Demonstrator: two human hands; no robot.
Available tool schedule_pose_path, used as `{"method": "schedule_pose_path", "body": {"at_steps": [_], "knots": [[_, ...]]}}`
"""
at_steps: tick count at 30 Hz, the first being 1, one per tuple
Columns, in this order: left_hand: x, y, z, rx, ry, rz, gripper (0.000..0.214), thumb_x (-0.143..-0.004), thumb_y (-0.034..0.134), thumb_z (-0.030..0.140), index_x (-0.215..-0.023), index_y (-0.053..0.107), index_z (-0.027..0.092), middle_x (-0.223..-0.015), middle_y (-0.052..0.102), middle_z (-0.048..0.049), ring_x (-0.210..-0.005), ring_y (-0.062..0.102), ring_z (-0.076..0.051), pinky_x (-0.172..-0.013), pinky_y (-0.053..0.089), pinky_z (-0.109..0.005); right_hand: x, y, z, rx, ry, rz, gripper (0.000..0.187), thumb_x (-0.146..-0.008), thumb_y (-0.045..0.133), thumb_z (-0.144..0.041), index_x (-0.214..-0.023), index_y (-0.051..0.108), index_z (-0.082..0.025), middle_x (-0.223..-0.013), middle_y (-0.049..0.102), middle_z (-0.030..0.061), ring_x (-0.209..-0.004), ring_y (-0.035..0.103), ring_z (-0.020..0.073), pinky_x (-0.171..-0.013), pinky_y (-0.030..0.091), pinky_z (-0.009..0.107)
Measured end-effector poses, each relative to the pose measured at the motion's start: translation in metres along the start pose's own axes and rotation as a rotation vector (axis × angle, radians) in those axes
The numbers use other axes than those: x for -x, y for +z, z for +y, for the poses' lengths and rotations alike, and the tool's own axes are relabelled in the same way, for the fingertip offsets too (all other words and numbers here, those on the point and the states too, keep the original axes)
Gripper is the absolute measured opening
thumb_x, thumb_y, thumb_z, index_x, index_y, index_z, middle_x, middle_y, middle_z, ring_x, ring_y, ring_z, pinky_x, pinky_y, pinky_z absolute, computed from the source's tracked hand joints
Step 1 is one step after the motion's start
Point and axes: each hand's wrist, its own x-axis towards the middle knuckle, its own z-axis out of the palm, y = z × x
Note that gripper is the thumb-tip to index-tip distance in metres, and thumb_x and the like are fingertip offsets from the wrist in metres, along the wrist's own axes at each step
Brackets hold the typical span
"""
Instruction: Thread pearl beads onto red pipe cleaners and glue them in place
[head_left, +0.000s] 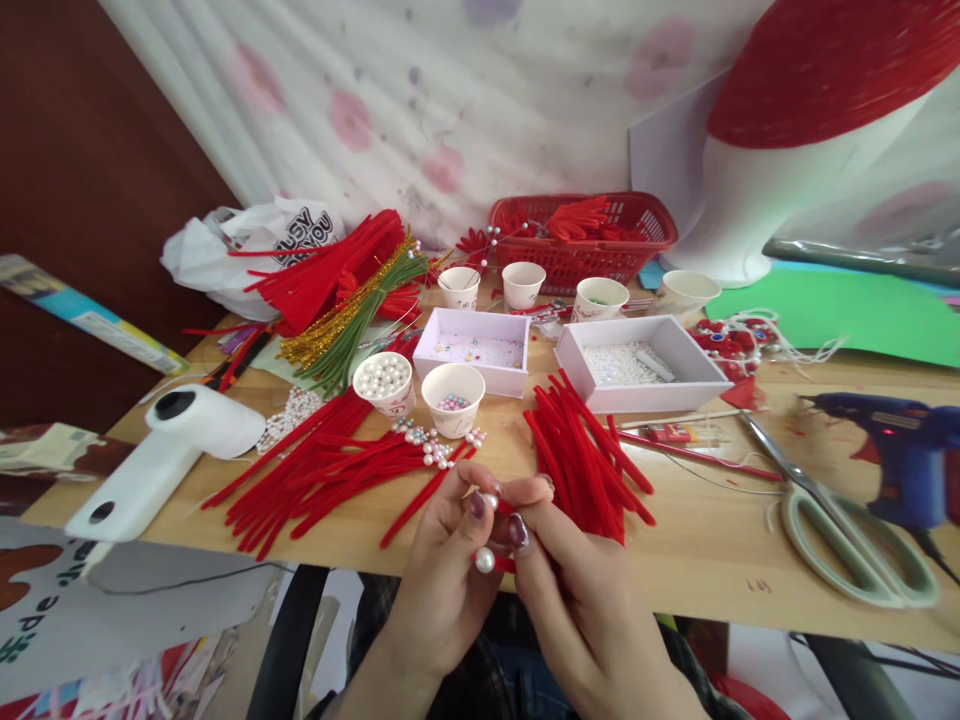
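Observation:
My left hand (442,560) and my right hand (577,590) meet at the near edge of the wooden table (720,540), fingers pinched together on a small red pipe-cleaner piece with pearl beads (486,558). One pearl hangs below my left thumb, another sits between the fingertips. Loose pearls (431,445) lie just beyond my hands. Red pipe cleaners lie in a pile to the left (315,475) and a bundle to the right (589,455).
Paper cups of pearls (383,380) and beads (453,398), two white boxes (472,350) (637,365), a red basket (581,240), scissors (840,520), a blue glue gun (900,455), a white hair dryer (161,455), gold and green stems (352,315).

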Motion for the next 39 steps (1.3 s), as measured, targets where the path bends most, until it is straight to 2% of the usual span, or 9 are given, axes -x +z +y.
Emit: {"method": "schedule_pose_path", "body": {"at_steps": [5, 10, 14, 17, 20, 24, 31, 36, 39], "knots": [[0.0017, -0.0013, 0.001, -0.001, 0.009, 0.0, 0.025, -0.074, 0.084, 0.03, -0.081, 0.063, 0.02, -0.078, 0.076, 0.0008, -0.055, 0.057, -0.006, -0.062, 0.044, -0.018, 0.0041, -0.0028, 0.0002, 0.039, 0.002, -0.016, 0.02, -0.096, 0.037, -0.016, -0.078, 0.041, -0.023, -0.059, 0.042, -0.0059, -0.046, 0.042, 0.0088, -0.046, 0.031, 0.022], [0.0028, 0.0016, 0.0031, -0.006, -0.001, 0.002, 0.024, -0.073, 0.085, 0.03, -0.08, 0.065, 0.02, -0.074, 0.075, 0.0012, -0.055, 0.058, -0.006, -0.059, 0.043, -0.017, 0.0035, -0.004, -0.0019, 0.041, -0.036, -0.015, 0.021, -0.096, 0.036, -0.014, -0.077, 0.039, -0.023, -0.059, 0.041, -0.006, -0.045, 0.041, 0.009, -0.045, 0.031, 0.022], [0.0029, 0.0011, 0.0028, -0.084, 0.011, -0.004, 0.024, -0.073, 0.084, 0.034, -0.08, 0.066, 0.02, -0.083, 0.077, -0.0039, -0.069, 0.067, -0.015, -0.068, 0.051, -0.026, 0.0032, -0.0036, -0.0001, 0.037, -0.083, -0.04, 0.02, -0.094, 0.037, -0.012, -0.077, 0.038, -0.023, -0.059, 0.039, -0.0064, -0.045, 0.038, 0.0089, -0.044, 0.03, 0.021], [0.0019, -0.0001, 0.0015, -0.121, 0.023, -0.009, 0.024, -0.071, 0.085, 0.035, -0.077, 0.068, 0.018, -0.088, 0.077, -0.0072, -0.081, 0.07, -0.021, -0.079, 0.053, -0.033, 0.0022, -0.0035, 0.0016, 0.012, -0.057, -0.068, 0.021, -0.095, 0.035, -0.014, -0.077, 0.04, -0.022, -0.06, 0.039, -0.0057, -0.045, 0.037, 0.0089, -0.044, 0.03, 0.021], [0.0002, -0.0017, 0.0012, -0.104, 0.048, 0.005, 0.021, -0.072, 0.085, 0.033, -0.076, 0.071, 0.018, -0.089, 0.077, -0.007, -0.087, 0.071, -0.022, -0.085, 0.053, -0.034, -0.0004, -0.0045, 0.0019, -0.035, 0.028, -0.119, 0.021, -0.099, 0.033, -0.019, -0.081, 0.045, -0.021, -0.063, 0.044, -0.0042, -0.048, 0.042, 0.0095, -0.046, 0.033, 0.021], [-0.0025, -0.004, 0.0016, -0.089, 0.064, 0.015, 0.015, -0.074, 0.083, 0.032, -0.078, 0.075, 0.02, -0.084, 0.077, -0.0047, -0.083, 0.072, -0.02, -0.08, 0.055, -0.032, -0.0008, -0.0051, 0.0018, -0.021, 0.066, -0.179, 0.019, -0.1, 0.034, -0.019, -0.089, 0.049, -0.02, -0.072, 0.055, -0.0005, -0.057, 0.052, 0.0121, -0.055, 0.041, 0.023], [-0.0014, -0.0038, 0.0013, -0.12, 0.042, -0.048, 0.012, -0.076, 0.081, 0.032, -0.079, 0.078, 0.02, -0.083, 0.078, -0.0059, -0.085, 0.072, -0.02, -0.084, 0.054, -0.031, 0.0039, -0.0035, 0.0056, -0.089, 0.084, -0.154, 0.03, -0.1, 0.035, -0.021, -0.071, 0.039, -0.023, -0.062, 0.04, -0.0041, -0.051, 0.041, 0.0105, -0.048, 0.034, 0.022], [-0.0004, -0.0031, 0.0007, -0.13, -0.007, -0.116, 0.014, -0.082, 0.075, 0.032, -0.083, 0.08, 0.019, -0.089, 0.078, -0.0088, -0.09, 0.072, -0.022, -0.085, 0.054, -0.03, 0.0005, -0.0035, -0.0005, -0.173, 0.064, -0.125, 0.031, -0.101, 0.037, -0.025, -0.071, 0.046, -0.022, -0.064, 0.046, -0.0029, -0.055, 0.044, 0.0113, -0.054, 0.04, 0.022], [-0.0006, -0.0045, 0.0018, -0.145, -0.021, -0.11, 0.021, -0.082, 0.074, 0.037, -0.09, 0.08, 0.018, -0.094, 0.078, -0.0113, -0.093, 0.072, -0.025, -0.086, 0.055, -0.032, 0.0011, -0.0036, -0.0022, -0.25, 0.119, -0.099, 0.036, -0.102, 0.037, -0.039, -0.078, 0.056, -0.022, -0.069, 0.052, -0.0006, -0.059, 0.048, 0.0134, -0.057, 0.044, 0.023]]}}
